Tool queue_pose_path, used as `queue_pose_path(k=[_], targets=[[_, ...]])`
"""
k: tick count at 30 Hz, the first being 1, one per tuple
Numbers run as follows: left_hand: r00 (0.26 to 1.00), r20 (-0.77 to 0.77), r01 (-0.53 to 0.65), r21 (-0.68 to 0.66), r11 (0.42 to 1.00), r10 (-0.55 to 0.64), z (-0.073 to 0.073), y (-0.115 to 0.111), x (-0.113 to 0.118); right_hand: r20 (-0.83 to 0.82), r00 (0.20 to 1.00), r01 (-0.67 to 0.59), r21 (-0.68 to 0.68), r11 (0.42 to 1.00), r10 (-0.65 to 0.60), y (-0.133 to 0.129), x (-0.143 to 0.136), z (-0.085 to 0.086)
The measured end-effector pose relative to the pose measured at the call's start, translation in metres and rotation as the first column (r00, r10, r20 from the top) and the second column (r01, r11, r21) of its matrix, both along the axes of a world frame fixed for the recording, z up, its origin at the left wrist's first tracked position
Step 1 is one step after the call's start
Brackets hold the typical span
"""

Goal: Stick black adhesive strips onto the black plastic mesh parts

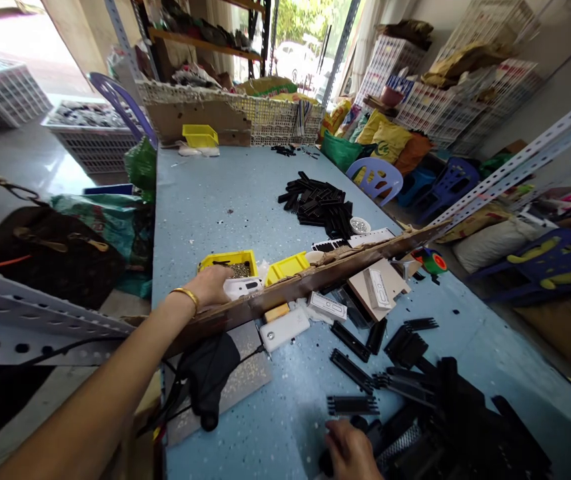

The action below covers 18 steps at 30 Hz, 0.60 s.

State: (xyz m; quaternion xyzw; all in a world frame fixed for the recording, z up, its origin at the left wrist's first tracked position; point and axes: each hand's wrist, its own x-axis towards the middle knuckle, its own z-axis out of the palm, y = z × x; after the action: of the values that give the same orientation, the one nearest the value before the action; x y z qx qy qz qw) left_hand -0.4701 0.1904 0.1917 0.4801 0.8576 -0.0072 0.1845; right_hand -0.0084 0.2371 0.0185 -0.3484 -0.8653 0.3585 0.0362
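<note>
My left hand (pixel 214 285), with a gold bangle at the wrist, reaches over a cardboard-edged divider (pixel 260 300). Its bent fingers are at a yellow bin (pixel 252 263) of small brass-coloured pieces (pixel 240 269); what the fingertips pinch is hidden. A white device (pixel 243 287) with a dark slot lies against the hand's right side. At the near edge, my right hand (pixel 352 448) is curled round a black plastic part (pixel 323 461), mostly covered by the fingers. Beside it lie a ribbed black strip (pixel 353 405) and a heap of black parts (pixel 445 427).
Beyond the divider are another yellow bin (pixel 288 268), a pile of black strips (pixel 318 203) and a small white dish (pixel 360 225). On the near side lie a white power bank (pixel 285 329), a black cordless tool (pixel 210 380) and a tape roll (pixel 434 261). Metal posts flank the blue table (pixel 205 200).
</note>
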Motion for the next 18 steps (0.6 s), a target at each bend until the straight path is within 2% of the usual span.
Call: queue_pose_path(k=[3, 5, 7, 10, 13, 15, 18], targets=[[1.000, -0.006, -0.002, -0.007, 1.000, 0.002, 0.017, -0.005, 0.005, -0.019, 0.998, 0.061, -0.014, 0.998, -0.061, -0.009, 0.013, 0.006], [1.000, 0.019, 0.010, -0.046, 0.999, -0.009, 0.022, -0.005, 0.010, -0.021, 0.995, 0.099, -0.030, 0.995, -0.100, -0.014, 0.018, 0.014], [0.998, 0.063, 0.035, -0.098, 0.995, -0.029, 0.017, 0.000, 0.014, -0.009, 0.992, 0.128, -0.042, 0.991, -0.128, -0.018, 0.022, 0.021], [0.993, 0.115, 0.038, -0.165, 0.986, -0.019, 0.002, 0.013, 0.015, 0.025, 0.989, 0.148, -0.048, 0.988, -0.147, -0.023, 0.029, 0.029], [0.987, 0.158, 0.019, -0.176, 0.984, 0.009, -0.006, 0.025, 0.012, 0.045, 0.984, 0.174, -0.033, 0.984, -0.172, -0.029, 0.041, 0.034], [0.982, 0.186, 0.012, -0.148, 0.989, 0.016, -0.002, 0.027, 0.012, 0.060, 0.981, 0.188, -0.027, 0.982, -0.186, -0.031, 0.051, 0.037], [0.987, 0.155, -0.032, -0.042, 0.999, 0.038, 0.017, 0.019, 0.018, 0.111, 0.972, 0.209, -0.017, 0.978, -0.206, -0.028, 0.070, 0.045]])
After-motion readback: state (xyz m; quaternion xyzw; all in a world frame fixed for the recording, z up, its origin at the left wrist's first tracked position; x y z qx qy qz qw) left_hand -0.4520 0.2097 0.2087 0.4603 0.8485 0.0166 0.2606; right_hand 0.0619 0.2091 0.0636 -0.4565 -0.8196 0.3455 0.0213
